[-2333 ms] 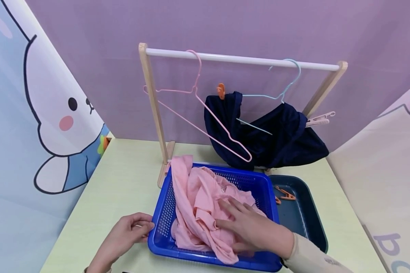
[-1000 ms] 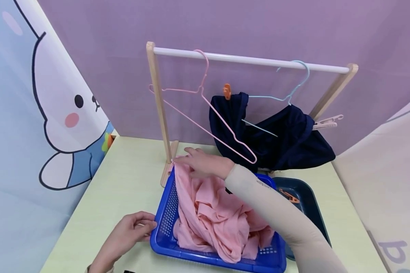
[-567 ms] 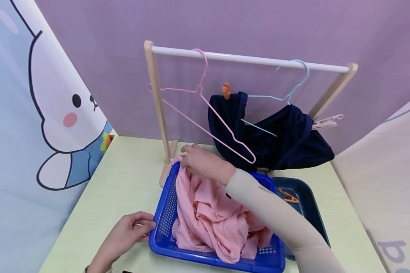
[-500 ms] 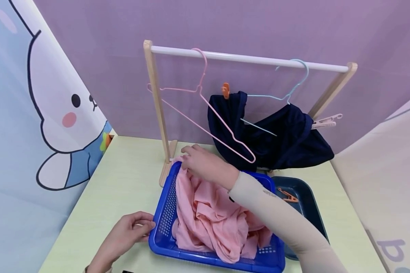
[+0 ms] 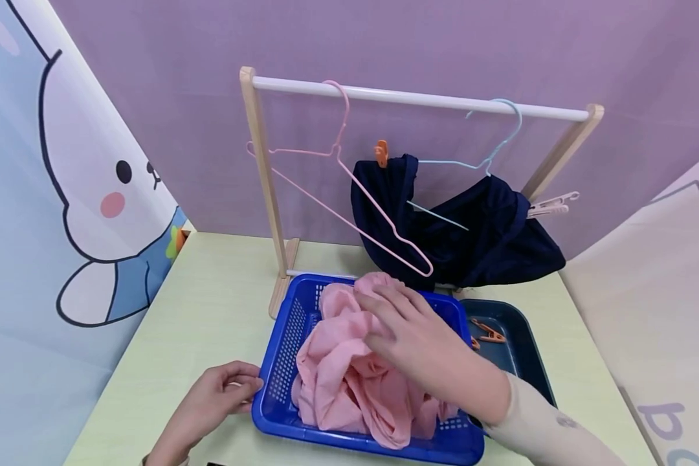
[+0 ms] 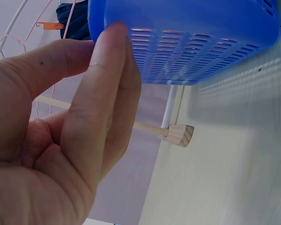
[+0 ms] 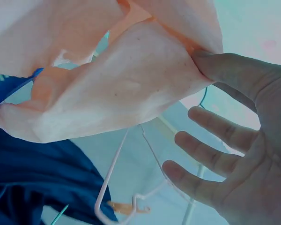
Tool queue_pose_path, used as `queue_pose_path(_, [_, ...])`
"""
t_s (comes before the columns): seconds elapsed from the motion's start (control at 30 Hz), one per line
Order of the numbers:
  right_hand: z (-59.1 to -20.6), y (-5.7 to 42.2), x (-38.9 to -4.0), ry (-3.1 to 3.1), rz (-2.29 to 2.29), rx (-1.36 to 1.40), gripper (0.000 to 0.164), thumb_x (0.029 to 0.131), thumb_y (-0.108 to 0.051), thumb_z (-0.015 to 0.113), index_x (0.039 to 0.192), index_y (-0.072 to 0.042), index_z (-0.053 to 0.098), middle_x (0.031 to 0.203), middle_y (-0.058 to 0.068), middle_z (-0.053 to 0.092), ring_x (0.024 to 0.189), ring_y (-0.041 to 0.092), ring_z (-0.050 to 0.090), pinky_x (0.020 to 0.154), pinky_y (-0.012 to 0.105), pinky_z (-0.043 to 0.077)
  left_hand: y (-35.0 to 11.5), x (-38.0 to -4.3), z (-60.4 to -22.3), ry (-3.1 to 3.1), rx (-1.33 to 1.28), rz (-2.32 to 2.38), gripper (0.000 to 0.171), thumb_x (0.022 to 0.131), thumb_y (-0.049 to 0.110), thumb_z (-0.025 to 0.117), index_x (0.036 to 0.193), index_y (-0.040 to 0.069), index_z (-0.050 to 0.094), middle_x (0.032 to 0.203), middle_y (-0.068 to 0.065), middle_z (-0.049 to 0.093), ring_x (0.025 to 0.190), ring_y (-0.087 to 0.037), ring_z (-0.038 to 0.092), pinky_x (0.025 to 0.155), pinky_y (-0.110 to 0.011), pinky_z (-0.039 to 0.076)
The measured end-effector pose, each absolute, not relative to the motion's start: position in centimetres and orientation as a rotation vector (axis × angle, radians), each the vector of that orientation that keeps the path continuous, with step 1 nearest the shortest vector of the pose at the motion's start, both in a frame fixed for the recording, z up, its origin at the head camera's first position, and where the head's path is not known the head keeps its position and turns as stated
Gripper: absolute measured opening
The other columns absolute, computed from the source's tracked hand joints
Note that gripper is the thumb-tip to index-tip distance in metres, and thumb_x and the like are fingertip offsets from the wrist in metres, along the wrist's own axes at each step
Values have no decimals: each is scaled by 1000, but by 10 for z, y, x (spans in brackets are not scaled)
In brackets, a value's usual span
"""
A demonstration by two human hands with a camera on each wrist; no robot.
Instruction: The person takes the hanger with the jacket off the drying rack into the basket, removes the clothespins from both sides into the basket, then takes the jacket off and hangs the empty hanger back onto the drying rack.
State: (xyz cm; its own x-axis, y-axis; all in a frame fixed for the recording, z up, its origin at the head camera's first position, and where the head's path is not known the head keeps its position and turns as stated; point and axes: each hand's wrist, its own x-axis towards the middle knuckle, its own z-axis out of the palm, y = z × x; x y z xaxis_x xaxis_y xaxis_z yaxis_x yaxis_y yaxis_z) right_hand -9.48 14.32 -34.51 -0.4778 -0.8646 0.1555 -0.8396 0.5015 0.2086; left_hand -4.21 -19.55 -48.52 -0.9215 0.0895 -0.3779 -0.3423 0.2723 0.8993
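Note:
A blue perforated basket (image 5: 338, 437) stands on the table, holding a crumpled pink cloth (image 5: 334, 369). At the basket's left rim, my left hand (image 5: 215, 396) pinches the edge between thumb and fingers; the left wrist view shows the fingertips (image 6: 113, 35) on the basket wall (image 6: 192, 28). My right hand (image 5: 428, 346) is over the basket's right half. In the right wrist view its thumb and index finger pinch a fold of the pink cloth (image 7: 131, 89), while the other fingers (image 7: 220, 129) stand loose. The cloth's garment type cannot be told.
Behind the basket stands a rack with a white bar (image 5: 419, 98). It carries a bare pink hanger (image 5: 346, 113) and a teal hanger (image 5: 520, 123) with a navy garment (image 5: 501, 239), held by clothespins (image 5: 381, 154). A dark tray (image 5: 501, 356) with orange clothespins (image 5: 490, 332) sits at right.
My right hand reached to the basket's far left corner, then came back right with the cloth. The cloth no longer hangs over that corner. The left hand stayed at the rim.

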Motion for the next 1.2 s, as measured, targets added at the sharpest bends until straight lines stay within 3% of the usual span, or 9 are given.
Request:
queue_pose_path(0.2, [-359,173,-73,-2615,109,1440,42,73,-12,91,112,-23,76,147,14,46,138,38,36,106,63,38,-196,-43,-484,2201,-228,1680,34,95,15,69,117,-9,62,94,-12,68,83,-25,69,69,-34,61])
queue_pose_path(0.3, [-372,180,-73,-2681,243,1455,38,78,-18,88,113,-27,76,148,13,47,139,39,36,104,65,40,-197,-44,-485,2209,-239,1670,34,95,15,69,117,-9,62,94,-11,69,82,-24,69,69,-34,61])
queue_pose_path(0.37, [-381,183,-75,-2782,322,1475,41,82,-27,85,121,-30,74,154,12,41,141,40,32,106,67,35,-197,-44,-485,2212,-245,1666,33,95,15,69,117,-9,63,94,-11,69,82,-24,69,69,-34,61])
queue_pose_path(0.5, [-397,185,-80,-3088,442,1486,63,86,-43,78,144,-38,54,165,6,18,148,42,15,107,70,28,-198,-44,-486,2201,-216,1679,34,96,15,69,118,-10,61,95,-11,69,82,-25,69,69,-35,62])
queue_pose_path(0.6, [-406,185,-84,-3252,493,1482,73,86,-46,78,150,-41,44,167,4,8,149,43,9,105,69,33,-198,-44,-486,2192,-202,1682,35,96,15,68,118,-11,61,95,-11,68,83,-25,69,69,-36,62])
queue_pose_path(0.93, [-428,167,-102,-3437,243,1542,70,80,-45,82,144,-42,53,166,6,15,144,48,22,91,57,53,-195,-44,-482,2211,-264,1644,33,95,15,69,116,-8,63,93,-11,68,81,-24,69,69,-36,62])
queue_pose_path(1.13, [-441,157,-113,-3477,118,1576,68,78,-42,84,140,-41,57,164,8,20,144,46,24,81,46,59,-195,-44,-483,2211,-232,1652,33,95,15,69,117,-9,62,94,-10,68,82,-24,69,68,-36,61])
queue_pose_path(1.2, [-443,155,-116,-3477,92,1583,66,78,-42,83,140,-41,58,163,8,22,144,45,25,82,49,58,-194,-44,-484,2213,-230,1649,33,96,15,68,117,-9,62,94,-10,67,82,-24,68,68,-36,61])
